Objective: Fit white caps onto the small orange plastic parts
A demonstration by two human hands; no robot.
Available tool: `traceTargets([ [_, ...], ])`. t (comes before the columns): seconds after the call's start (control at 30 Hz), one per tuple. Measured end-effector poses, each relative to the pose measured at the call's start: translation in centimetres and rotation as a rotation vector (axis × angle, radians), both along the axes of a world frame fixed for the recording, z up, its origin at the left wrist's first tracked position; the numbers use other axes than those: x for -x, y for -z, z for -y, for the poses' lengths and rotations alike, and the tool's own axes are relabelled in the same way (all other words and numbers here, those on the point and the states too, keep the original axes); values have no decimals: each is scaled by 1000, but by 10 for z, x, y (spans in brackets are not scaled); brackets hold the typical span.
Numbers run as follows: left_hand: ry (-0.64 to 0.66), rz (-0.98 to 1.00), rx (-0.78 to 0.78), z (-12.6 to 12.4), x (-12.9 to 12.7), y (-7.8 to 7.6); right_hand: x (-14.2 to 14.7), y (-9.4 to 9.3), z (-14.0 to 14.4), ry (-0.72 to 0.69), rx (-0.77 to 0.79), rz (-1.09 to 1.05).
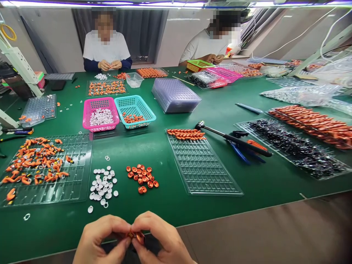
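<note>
At the table's near edge, my left hand (103,238) and my right hand (162,238) meet, fingertips pinched together on a small orange part (140,237). Fingers cover much of this part, so its full shape is hidden. Just beyond my hands lie a loose group of white discs (101,189) and, to its right, a cluster of orange cup-shaped caps (143,178). Curved orange pieces with metal bits (41,161) are heaped on a clear tray (77,183) at the left. Right of the caps, another clear tray (203,172) carries orange pieces in its far rows.
A pink basket (87,115) of white discs and a turquoise basket (150,116) stand mid-table beside stacked clear trays (176,95). A hammer (233,139), pliers (239,152) and a tray of dark pins (294,146) are at right. Two people sit across the table.
</note>
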State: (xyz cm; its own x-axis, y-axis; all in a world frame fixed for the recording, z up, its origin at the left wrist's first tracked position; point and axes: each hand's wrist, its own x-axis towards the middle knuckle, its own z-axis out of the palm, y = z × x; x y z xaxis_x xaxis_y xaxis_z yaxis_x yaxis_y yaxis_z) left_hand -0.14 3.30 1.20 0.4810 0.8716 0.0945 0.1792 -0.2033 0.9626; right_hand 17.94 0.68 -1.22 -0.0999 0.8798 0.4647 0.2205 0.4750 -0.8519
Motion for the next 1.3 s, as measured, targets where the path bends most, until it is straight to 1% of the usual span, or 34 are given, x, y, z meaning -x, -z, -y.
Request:
traceTargets([
  [0.07, 13, -2, 1, -1, 0, 0, -1, 0, 0, 13, 7, 4],
  [0.3, -25, 3, -17, 1, -2, 2, -1, -1, 1, 33, 82, 7],
  [0.47, -26, -57, -154, 1, -4, 1, 1, -3, 0, 54, 125, 23],
  [0.53, -22, -76, -186, 1, -5, 2, 2, -3, 0, 61, 133, 26],
  [0.6, -28, -78, -178, 2, -6, 3, 2, -4, 0, 65, 151, 27],
  [0.7, -81, -55, -159, 5, -7, 6, 3, -4, 0, 66, 192, 31],
  [0.8, -99, -65, -180, 6, -6, 7, 4, -3, 1, 62, 221, 30],
  [0.9, -79, -91, -180, 5, -7, 7, 3, 0, 3, 41, 218, 24],
  [1.03, -158, -42, -136, 5, -9, 6, -1, -1, 3, 1, 179, 23],
  [1.17, -179, -78, -157, 7, -10, 6, -7, -5, 2, -27, 171, 6],
  [1.3, -234, -66, -177, 10, -13, 8, -10, -3, 3, -39, 166, 15],
])
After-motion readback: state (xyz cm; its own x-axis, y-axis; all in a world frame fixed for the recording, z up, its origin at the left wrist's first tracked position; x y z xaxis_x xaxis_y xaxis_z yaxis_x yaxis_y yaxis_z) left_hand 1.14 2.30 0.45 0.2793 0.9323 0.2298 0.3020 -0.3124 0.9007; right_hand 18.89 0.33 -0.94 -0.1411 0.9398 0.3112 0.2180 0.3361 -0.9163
